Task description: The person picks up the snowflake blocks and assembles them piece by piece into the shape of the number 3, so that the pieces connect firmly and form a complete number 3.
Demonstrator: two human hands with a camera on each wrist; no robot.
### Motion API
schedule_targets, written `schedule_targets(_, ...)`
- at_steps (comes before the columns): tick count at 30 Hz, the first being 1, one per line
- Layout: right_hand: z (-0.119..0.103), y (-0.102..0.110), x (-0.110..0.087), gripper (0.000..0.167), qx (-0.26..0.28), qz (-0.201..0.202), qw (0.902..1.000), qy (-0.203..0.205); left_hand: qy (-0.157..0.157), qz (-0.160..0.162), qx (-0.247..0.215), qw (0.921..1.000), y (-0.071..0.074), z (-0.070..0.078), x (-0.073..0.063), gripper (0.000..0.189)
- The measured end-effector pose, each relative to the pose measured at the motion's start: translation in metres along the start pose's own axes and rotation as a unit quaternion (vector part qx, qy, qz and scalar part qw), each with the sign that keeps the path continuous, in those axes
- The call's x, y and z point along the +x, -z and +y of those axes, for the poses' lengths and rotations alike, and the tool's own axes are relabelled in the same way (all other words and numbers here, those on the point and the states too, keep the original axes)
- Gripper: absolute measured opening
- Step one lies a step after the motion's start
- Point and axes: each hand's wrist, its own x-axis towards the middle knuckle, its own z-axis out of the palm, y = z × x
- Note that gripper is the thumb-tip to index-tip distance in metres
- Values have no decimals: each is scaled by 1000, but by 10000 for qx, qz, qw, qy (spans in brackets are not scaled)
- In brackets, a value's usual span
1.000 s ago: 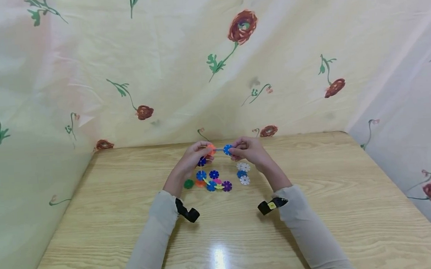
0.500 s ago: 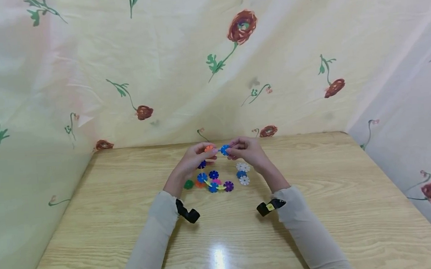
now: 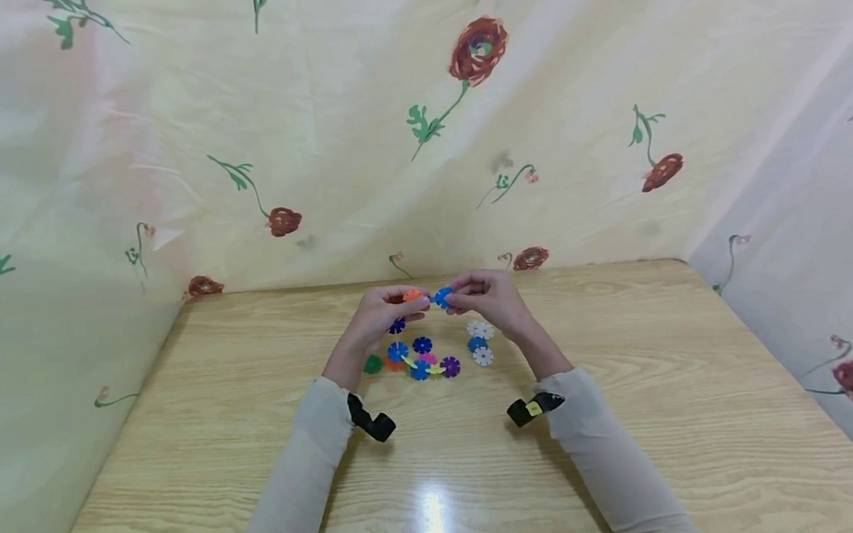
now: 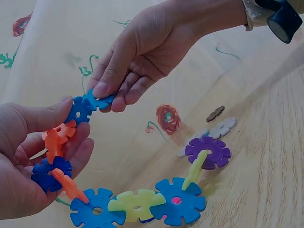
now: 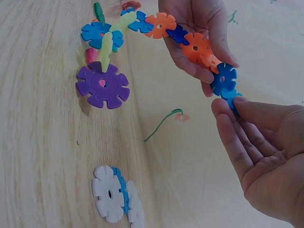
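Observation:
A chain of slotted plastic snowflake discs hangs between both hands. In the left wrist view, my left hand [image 4: 35, 137] grips its upper part, thumb against a blue disc [image 4: 78, 110] and fingers behind the orange discs [image 4: 58, 137]. My right hand [image 3: 492, 301] pinches the blue end disc [image 4: 99, 101] between thumb and fingers; it joins the blue disc at my left thumb. Below the left palm the chain runs through a dark blue disc [image 4: 50, 175], more blue discs and yellow discs [image 4: 137, 205]. Its other end is a purple disc [image 5: 102, 85], low over the table.
Loose discs lie on the wooden table [image 3: 439, 447]: a green disc [image 3: 372, 363] at the left, a dark blue disc [image 3: 422, 344] in the middle. White discs [image 3: 483, 356] and a blue disc [image 3: 477, 344] sit together at the right. A flowered cloth [image 3: 358, 139] hangs behind.
My right hand has moved left with the blue discs, closer to my left hand. The left thumb has shifted right to the blue disc, and the chain's hanging part has swung slightly.

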Motion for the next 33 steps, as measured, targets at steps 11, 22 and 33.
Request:
schedule_targets(11, -2, -4, 0, 19, 181, 105, 9996, 176, 30, -30, 69, 10000, -3, 5, -3, 32)
schedule_targets(22, -4, -8, -3, 24, 486, 341, 9971, -468, -195, -509, 323, 9980, -1, 0, 0, 35)
schedule_targets(33, -4, 4, -3, 27, -398, -494, 9954, -712, -172, -567, 453, 9972, 6, -2, 0, 33)
